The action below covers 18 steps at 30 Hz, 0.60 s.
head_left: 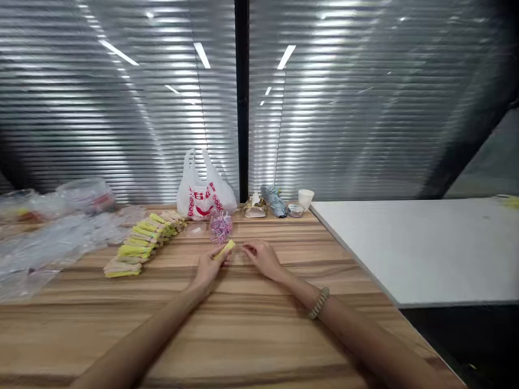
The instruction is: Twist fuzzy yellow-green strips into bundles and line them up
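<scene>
My left hand (208, 267) is closed on a small folded yellow strip (226, 248), which sticks up past the fingertips. My right hand (261, 256) is a short way to the right, its fingers drawn together in a pinch. Whatever may be between them is too small to make out. Just beyond the left hand sits a tangle of thin pink and purple pieces (221, 228), seemingly in a clear tub. Off to the left lies a long row of yellow and beige folded bundles (144, 237), overlapping one another. A clear round lid (195, 230) rests between that row and the tub.
A white plastic bag with red print (206, 194) stands at the back. Right of it are a gold tissue pack (255, 207), a grey-blue crumpled wrapper (274, 201), a small round tin (295, 210) and a white cup (305, 198). Clear plastic bags (60, 243) cover the left side. A white table (430, 248) adjoins.
</scene>
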### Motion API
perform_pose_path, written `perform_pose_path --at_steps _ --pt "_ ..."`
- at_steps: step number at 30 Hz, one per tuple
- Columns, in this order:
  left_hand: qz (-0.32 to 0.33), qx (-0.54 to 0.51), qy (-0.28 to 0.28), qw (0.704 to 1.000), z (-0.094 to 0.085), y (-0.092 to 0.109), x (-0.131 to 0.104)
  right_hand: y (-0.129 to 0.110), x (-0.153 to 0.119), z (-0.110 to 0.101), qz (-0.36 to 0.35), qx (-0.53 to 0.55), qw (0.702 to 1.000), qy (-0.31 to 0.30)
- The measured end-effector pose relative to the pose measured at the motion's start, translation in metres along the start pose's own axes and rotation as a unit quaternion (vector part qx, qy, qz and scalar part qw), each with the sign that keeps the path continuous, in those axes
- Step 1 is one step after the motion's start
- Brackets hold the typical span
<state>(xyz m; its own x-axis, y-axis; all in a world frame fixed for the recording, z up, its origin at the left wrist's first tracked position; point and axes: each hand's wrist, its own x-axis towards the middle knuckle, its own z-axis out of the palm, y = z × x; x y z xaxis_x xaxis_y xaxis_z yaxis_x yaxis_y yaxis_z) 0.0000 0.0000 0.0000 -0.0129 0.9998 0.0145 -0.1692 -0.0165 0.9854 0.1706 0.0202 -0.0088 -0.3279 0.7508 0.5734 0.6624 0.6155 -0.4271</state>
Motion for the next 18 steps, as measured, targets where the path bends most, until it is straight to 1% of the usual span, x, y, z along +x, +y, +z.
perform_pose_path --at_steps 6,12,15,18 --pt "-0.001 0.021 0.001 1.000 -0.0008 -0.0005 0.0005 -0.0037 0.0000 -0.0007 -0.069 -0.031 0.996 -0.038" --pt "0.000 0.046 0.000 0.999 -0.0019 -0.0008 0.0017 -0.0019 0.0003 0.0046 -0.073 -0.030 0.996 -0.039" --pt "0.001 0.055 -0.010 0.998 -0.0015 0.0007 0.0010 -0.0036 0.0011 0.0047 -0.079 -0.021 0.996 -0.028" --pt "-0.001 0.055 -0.017 0.998 -0.0012 0.0019 0.0006 -0.0071 0.0023 0.0022 -0.061 0.015 0.998 0.013"
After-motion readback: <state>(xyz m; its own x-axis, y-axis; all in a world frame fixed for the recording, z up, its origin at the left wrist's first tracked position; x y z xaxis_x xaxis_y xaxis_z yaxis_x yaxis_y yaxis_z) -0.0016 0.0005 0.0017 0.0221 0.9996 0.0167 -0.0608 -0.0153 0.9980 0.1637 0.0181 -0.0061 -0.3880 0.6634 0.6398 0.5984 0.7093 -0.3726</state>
